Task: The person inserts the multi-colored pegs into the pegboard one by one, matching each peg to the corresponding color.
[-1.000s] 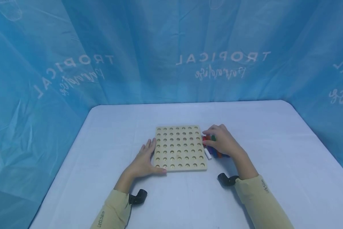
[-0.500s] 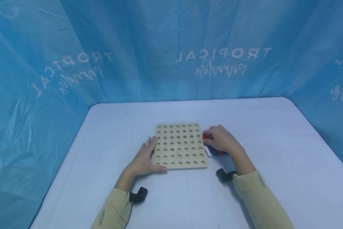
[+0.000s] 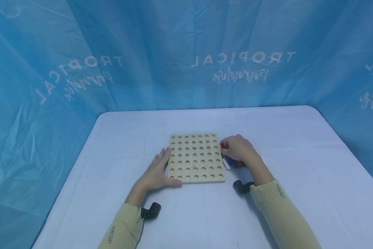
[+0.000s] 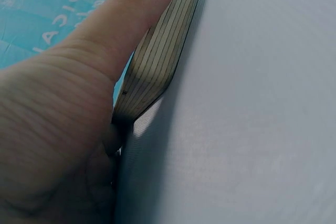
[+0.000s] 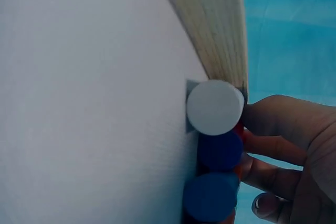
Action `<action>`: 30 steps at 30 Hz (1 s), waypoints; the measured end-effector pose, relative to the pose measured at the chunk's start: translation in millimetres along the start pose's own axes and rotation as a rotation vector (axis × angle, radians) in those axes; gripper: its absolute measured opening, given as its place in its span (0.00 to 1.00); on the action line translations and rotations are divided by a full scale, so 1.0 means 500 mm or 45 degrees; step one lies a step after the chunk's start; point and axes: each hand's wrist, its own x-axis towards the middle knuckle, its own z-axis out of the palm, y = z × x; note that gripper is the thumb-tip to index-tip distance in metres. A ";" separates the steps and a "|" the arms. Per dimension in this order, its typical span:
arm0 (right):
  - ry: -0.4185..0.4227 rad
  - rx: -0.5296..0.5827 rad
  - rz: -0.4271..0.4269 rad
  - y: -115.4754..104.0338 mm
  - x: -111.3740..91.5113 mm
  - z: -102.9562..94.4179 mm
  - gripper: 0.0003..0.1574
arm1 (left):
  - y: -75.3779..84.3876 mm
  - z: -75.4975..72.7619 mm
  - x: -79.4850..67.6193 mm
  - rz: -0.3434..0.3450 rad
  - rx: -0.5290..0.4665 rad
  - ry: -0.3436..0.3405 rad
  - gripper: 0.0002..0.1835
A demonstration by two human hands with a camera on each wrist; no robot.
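A square wooden board [image 3: 191,158] with rows of round holes lies flat on the table. My left hand [image 3: 155,176] rests at its near left corner, fingers straight along the left side and thumb along the front edge [image 4: 163,51]. Just right of the board, my right hand [image 3: 240,149] pinches a red peg [image 3: 222,147] between thumb and fingers, low over a cluster of pegs. A white peg [image 5: 214,107] lies against the board's side, with a dark blue peg [image 5: 220,150] and a lighter blue peg [image 5: 210,198] beside it. My hand hides part of the cluster.
An orange peg [image 3: 239,164] shows among the blue ones below the right palm. White cloth covers the table [image 3: 136,138]. A blue printed curtain [image 3: 174,86] hangs behind and at both sides. Each wrist wears a black camera mount [image 3: 151,211].
The right hand has lowered onto the pegs, and its thumb and fingers have closed in around the red one. The left hand stays against the board.
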 end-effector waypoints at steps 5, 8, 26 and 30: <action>0.022 0.027 -0.001 0.002 0.004 -0.002 0.27 | 0.001 -0.001 0.001 0.009 0.013 0.001 0.77; 0.038 0.048 -0.013 0.007 0.006 -0.001 0.25 | 0.002 -0.002 0.001 0.009 0.012 0.001 0.77; 0.218 0.498 -0.128 0.043 0.008 0.001 0.19 | 0.000 0.003 -0.003 -0.009 0.054 0.006 0.78; 0.315 0.534 -0.179 0.036 0.013 -0.009 0.20 | 0.000 0.003 -0.003 0.010 0.063 0.003 0.77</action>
